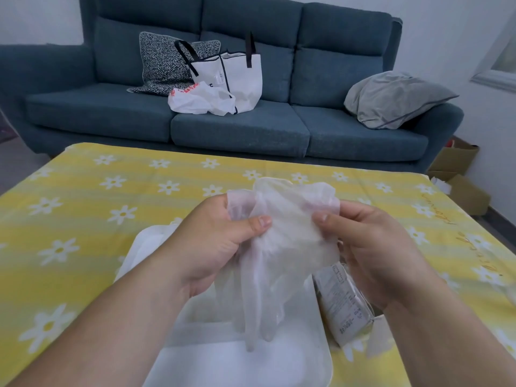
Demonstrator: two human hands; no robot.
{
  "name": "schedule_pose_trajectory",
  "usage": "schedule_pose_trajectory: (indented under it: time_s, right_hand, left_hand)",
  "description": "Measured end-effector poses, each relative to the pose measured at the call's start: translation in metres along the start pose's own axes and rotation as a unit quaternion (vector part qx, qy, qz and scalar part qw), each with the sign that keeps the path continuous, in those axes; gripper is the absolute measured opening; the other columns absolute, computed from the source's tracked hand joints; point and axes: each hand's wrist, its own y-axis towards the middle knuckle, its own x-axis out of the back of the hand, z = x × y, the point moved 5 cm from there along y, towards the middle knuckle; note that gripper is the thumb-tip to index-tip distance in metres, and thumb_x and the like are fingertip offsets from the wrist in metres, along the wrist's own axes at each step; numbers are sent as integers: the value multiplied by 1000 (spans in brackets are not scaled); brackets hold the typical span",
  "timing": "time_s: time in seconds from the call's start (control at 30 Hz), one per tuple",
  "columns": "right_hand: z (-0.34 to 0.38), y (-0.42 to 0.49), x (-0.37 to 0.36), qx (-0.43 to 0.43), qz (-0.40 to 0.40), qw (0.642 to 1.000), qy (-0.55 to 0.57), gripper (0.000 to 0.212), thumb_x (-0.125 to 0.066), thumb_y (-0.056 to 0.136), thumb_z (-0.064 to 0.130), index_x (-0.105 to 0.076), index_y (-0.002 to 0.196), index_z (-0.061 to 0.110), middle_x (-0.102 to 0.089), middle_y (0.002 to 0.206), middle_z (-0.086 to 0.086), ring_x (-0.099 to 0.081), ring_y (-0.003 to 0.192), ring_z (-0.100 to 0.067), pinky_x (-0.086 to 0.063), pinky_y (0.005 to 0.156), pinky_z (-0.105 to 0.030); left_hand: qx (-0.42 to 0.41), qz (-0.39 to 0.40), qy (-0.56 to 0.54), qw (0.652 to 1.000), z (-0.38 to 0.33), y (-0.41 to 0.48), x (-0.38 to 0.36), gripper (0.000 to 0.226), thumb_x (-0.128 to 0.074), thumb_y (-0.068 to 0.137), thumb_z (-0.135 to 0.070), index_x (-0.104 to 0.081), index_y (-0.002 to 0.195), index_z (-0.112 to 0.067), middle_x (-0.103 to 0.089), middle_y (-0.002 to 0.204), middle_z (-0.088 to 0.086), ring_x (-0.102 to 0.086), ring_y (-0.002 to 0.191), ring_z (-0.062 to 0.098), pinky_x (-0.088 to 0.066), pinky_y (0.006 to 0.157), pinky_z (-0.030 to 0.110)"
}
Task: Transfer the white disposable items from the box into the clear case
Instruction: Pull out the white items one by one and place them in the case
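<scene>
A bunch of thin white see-through disposable gloves (282, 236) hangs in the air between both hands, its fingers dangling down. My left hand (220, 241) pinches its left upper edge with thumb on top. My right hand (371, 247) pinches its right upper edge. Below the gloves lies the clear plastic case (315, 344), open, on the table. The small printed box (343, 305) lies to the right of the case, partly hidden under my right hand.
The table carries a yellow cloth with white daisies (97, 219). Behind it stands a blue sofa (240, 129) with a white tote bag (240, 76), a plastic bag and cushions. Cardboard boxes (458, 174) sit on the floor at the right.
</scene>
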Motion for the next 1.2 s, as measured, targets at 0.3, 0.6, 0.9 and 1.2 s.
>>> schedule_pose_trajectory:
  time_s: [0.3,0.6,0.9,1.2]
  right_hand:
    - [6,0,-3,54,-21,998,-7,21,-59,89,9,-80,91,11,-76,86,-15,-68,79,-22,-53,68,-30]
    - [40,-30,-29,33,97,989,110,22,-60,69,6,-81,75,12,-75,70,-13,-72,57,-20,-57,50,-26]
    - [7,-9,-29,-29,34,999,-11,31,-53,92,-5,-80,86,10,-76,83,-19,-72,69,-27,-59,60,-34]
    - [6,-5,-25,-24,-8,997,-68,30,-51,95,-5,-77,86,5,-77,81,-19,-73,65,-26,-56,51,-29]
  left_hand:
    - [22,-25,-28,999,-1,-2,-1,22,-54,100,-12,-72,111,-8,-77,107,11,-74,98,28,-58,86,43]
    - [134,-21,-192,972,16,3,10,37,-50,102,-28,-66,127,-6,-69,123,21,-69,107,36,-58,82,47]
    - [146,114,-228,956,19,-1,-22,56,-40,102,-44,-58,136,-3,-57,140,22,-55,130,35,-38,114,47]
    - [87,45,-113,989,13,-3,-12,51,-61,83,-42,-70,120,-8,-74,116,14,-71,105,27,-55,88,38]
